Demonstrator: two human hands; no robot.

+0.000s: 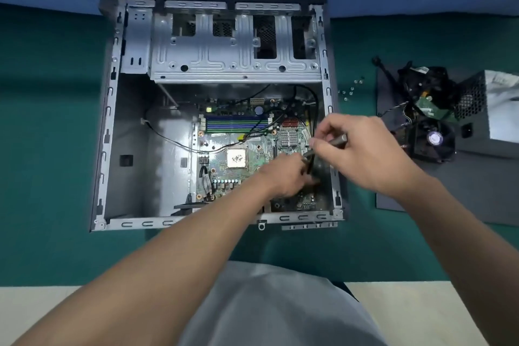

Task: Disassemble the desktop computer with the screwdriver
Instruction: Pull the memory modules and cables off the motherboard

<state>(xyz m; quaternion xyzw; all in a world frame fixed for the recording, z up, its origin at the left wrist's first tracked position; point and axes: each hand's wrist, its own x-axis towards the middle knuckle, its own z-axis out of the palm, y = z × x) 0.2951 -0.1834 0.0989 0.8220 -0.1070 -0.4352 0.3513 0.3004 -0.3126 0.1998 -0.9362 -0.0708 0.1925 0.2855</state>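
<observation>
An open grey desktop case (112,126) lies flat on the green table. Its green motherboard (238,132) sits in the lower right part, with a bare silver CPU (236,158) and blue memory slots. My right hand (362,154) grips the metal handle of a screwdriver (335,140), whose shaft slants down to the left towards the board. My left hand (283,177) is low inside the case over the board's right side, fingers curled around the shaft's lower end near the tip. The tip itself is hidden by my fingers.
An empty metal drive cage (233,45) fills the case's far half. Right of the case, a dark panel (477,185) carries a removed cooler fan (434,140), loose cables and a power supply (494,109). Several small screws (351,90) lie on the table.
</observation>
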